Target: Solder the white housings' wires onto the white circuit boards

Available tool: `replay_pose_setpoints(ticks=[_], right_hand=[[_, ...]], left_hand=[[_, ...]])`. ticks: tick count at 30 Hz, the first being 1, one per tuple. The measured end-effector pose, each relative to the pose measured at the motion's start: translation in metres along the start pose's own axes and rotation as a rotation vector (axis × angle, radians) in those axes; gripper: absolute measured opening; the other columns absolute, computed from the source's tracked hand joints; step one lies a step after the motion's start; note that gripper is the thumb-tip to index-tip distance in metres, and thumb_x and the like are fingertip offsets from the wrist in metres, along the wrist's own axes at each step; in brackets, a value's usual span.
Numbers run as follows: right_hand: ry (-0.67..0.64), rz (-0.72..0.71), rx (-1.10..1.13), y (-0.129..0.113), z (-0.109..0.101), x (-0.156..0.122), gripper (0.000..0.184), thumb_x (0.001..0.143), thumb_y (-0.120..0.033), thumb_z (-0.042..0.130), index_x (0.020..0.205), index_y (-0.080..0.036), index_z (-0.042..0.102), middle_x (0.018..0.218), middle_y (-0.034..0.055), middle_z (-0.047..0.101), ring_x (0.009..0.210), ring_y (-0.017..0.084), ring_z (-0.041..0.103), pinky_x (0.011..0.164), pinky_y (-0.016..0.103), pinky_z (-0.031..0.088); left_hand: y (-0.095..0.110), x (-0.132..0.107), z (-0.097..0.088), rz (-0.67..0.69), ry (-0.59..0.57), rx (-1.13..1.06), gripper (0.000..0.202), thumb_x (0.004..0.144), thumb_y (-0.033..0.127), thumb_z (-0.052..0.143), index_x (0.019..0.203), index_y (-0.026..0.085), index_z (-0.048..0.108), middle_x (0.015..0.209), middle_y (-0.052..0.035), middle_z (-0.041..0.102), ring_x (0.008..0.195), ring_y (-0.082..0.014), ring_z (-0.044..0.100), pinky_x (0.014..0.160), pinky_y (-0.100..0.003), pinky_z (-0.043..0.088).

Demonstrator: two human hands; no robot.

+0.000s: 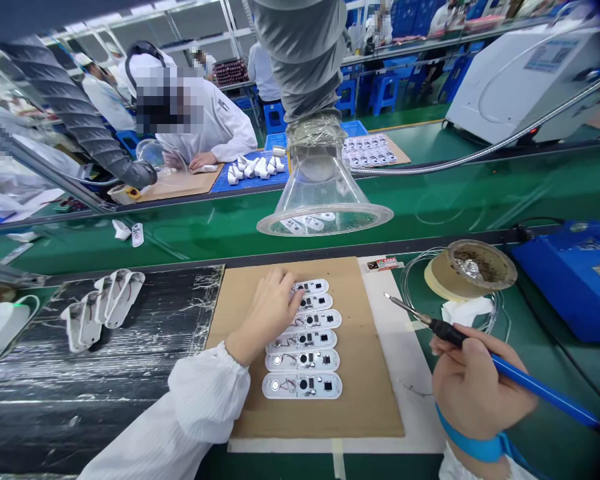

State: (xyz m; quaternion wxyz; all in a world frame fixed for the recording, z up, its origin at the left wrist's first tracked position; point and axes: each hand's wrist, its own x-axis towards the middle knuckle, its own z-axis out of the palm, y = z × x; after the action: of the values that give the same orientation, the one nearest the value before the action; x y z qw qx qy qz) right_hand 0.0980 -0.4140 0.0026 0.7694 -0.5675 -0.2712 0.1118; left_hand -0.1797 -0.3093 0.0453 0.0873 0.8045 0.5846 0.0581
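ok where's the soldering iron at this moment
In the head view, the soldering iron is at right, held in the right hand, below the round pot.

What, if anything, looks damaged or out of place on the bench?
The black mat looks worn, its surface creased and pale-streaked. A stray thin strand lies on the white sheet near the right hand.

Bright, even, cool light leaves glare streaks on the black mat and faint reflections on the green panel. The circuit boards look fairly sharp; distant workers are soft, the edges stretch, and the top right corner darkens.
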Motion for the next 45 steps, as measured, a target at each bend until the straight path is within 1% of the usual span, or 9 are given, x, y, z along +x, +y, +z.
replay_pose_setpoints(ticks=[4,8,11,15,18,23,28,33,45], right_hand=[[-0.004,0.004,0.014,0.001,0.001,0.0,0.013,0.082,-0.028,0.077,0.086,-0.017,0.081,0.066,0.0002,0.073,0.054,0.021,0.07,0.056,0.037,0.058],[-0.02,0.017,0.006,0.002,0.001,0.0,0.013,0.083,-0.029,0.077,0.088,-0.017,0.08,0.065,0.0002,0.072,0.053,0.02,0.069,0.054,0.036,0.057],[-0.027,0.009,-0.002,0.003,0.001,-0.001,0.014,0.084,-0.029,0.076,0.089,-0.017,0.08,0.066,0.0003,0.072,0.053,0.02,0.069,0.052,0.036,0.056],[-0.032,-0.013,-0.026,0.005,0.0,-0.001,0.016,0.085,-0.032,0.077,0.089,-0.017,0.081,0.066,0.0011,0.072,0.053,0.021,0.069,0.054,0.037,0.057],[-0.039,-0.002,-0.025,0.005,0.0,-0.001,0.016,0.086,-0.032,0.077,0.089,-0.017,0.081,0.066,0.0009,0.071,0.053,0.021,0.068,0.053,0.037,0.056],[-0.043,0.017,-0.011,0.004,0.002,-0.001,0.014,0.084,-0.03,0.077,0.089,-0.017,0.081,0.065,0.0007,0.072,0.054,0.021,0.068,0.052,0.035,0.055],[-0.031,-0.002,-0.007,0.008,0.001,-0.002,0.016,0.085,-0.031,0.078,0.089,-0.016,0.081,0.065,0.0008,0.072,0.053,0.02,0.068,0.053,0.036,0.055],[-0.023,-0.002,-0.023,0.014,-0.001,-0.001,0.015,0.083,-0.028,0.076,0.089,-0.015,0.081,0.066,0.0011,0.072,0.053,0.021,0.068,0.054,0.036,0.054],[-0.065,0.005,-0.037,0.01,-0.004,-0.001,0.015,0.085,-0.032,0.077,0.089,-0.017,0.079,0.07,0.0003,0.071,0.055,0.018,0.066,0.052,0.033,0.054]], left_hand=[[-0.021,0.0,0.021,0.244,0.075,-0.129,0.037,0.108,0.033,0.06,0.143,0.021,0.061,0.154,-0.0163,0.059,0.145,-0.0357,0.055,0.121,-0.059,0.047],[-0.032,0.008,0.033,0.27,0.051,-0.165,0.04,0.111,0.038,0.057,0.148,0.021,0.06,0.162,-0.0168,0.054,0.153,-0.0358,0.049,0.128,-0.061,0.042],[-0.025,0.001,0.029,0.305,0.067,-0.147,0.044,0.113,0.041,0.053,0.152,0.02,0.058,0.168,-0.0177,0.048,0.161,-0.0373,0.04,0.132,-0.066,0.034],[-0.011,-0.028,0.025,0.386,0.07,-0.091,0.057,0.115,0.052,0.048,0.165,0.026,0.046,0.18,-0.0144,0.033,0.171,-0.0383,0.021,0.136,-0.071,0.024],[-0.011,-0.037,0.028,0.445,0.015,-0.059,0.065,0.113,0.059,0.048,0.169,0.027,0.041,0.181,-0.0141,0.031,0.171,-0.0386,0.02,0.136,-0.071,0.022],[-0.021,-0.022,0.03,0.44,-0.06,-0.06,0.071,0.111,0.066,0.048,0.168,0.024,0.045,0.181,-0.0168,0.031,0.171,-0.0406,0.021,0.136,-0.071,0.02],[-0.013,-0.013,0.025,0.324,-0.048,-0.057,0.078,0.107,0.074,0.048,0.17,0.026,0.043,0.184,-0.0148,0.023,0.172,-0.0416,0.014,0.136,-0.074,0.014],[-0.003,-0.017,0.027,0.268,-0.11,-0.049,0.074,0.108,0.069,0.052,0.168,0.025,0.046,0.181,-0.0163,0.03,0.171,-0.0417,0.02,0.135,-0.075,0.016],[-0.003,-0.041,0.037,0.284,-0.022,-0.117,0.067,0.108,0.063,0.058,0.164,0.028,0.05,0.18,-0.0161,0.032,0.17,-0.0412,0.023,0.135,-0.076,0.018]])
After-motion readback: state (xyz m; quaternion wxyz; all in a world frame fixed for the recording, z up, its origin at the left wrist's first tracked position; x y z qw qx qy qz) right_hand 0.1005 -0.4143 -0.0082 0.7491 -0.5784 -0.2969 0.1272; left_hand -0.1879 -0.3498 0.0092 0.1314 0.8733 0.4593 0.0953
